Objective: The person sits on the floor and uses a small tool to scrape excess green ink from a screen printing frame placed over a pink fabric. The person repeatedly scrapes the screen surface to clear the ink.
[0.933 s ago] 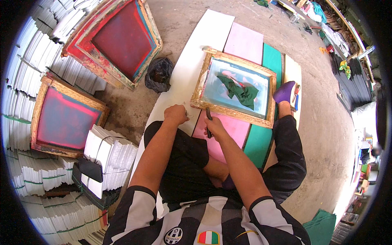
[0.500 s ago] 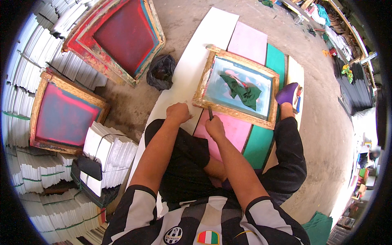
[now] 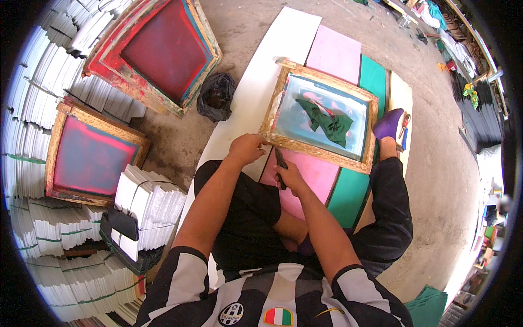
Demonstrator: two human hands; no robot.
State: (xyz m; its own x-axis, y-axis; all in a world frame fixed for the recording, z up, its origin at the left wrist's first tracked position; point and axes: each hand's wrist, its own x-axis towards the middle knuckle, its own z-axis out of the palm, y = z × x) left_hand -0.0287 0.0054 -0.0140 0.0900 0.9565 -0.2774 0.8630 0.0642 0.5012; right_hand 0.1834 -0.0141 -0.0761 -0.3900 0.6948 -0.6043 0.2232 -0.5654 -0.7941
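Note:
A wooden screen-printing frame [image 3: 318,151] with a pale blue mesh lies across coloured boards, and a crumpled green cloth [image 3: 330,126] rests on its mesh. At the frame's near left corner is my left hand [image 3: 248,149], its fingers bent and drawn together. Whatever they pinch there is too small or hidden to name. My right hand [image 3: 292,178] is closed round dark pliers [image 3: 280,158], whose tip points up toward the frame's near edge. The pliers' jaws stand just short of that edge, close to my left fingertips.
Under the frame lie white [image 3: 245,103], pink [image 3: 305,177] and green [image 3: 348,193] boards. My purple-socked foot [image 3: 388,125] sits by its right side, near small red and blue tools [image 3: 404,133]. Leftward are stained screens [image 3: 166,54], a black bag [image 3: 216,97] and paper stacks [image 3: 150,212].
My left hand has moved right and up to the frame's corner. The pliers have tilted and show more of their length. The view has shifted slightly.

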